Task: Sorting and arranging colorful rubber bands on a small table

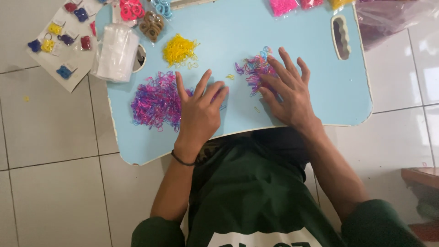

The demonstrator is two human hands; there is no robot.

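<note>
Down on the pale blue counter [320, 96], both my hands lay flat with fingers spread wide, gripping nothing. My left hand [199, 112] sat at the centre of the frame, its outer edge touching the right fringe of the big purple-and-pink pile of small rubber loops [155, 100], which stretched away toward the left of the frame. My right hand [288, 93] sat right of centre, its fingers [274, 68] resting on the smaller mixed pile [254, 68], so that pile lay under and just beyond the fingertips, toward the top of the frame. Between the 2 hands a few stray loops [230, 77] sat on bare counter. The yellow pile [179, 49] lay above my left hand, near but apart, clearly closer to it than to the right. Off the counter at upper left, a card of coloured clips [59, 41] rested on the floor tiles [50, 137].
</note>
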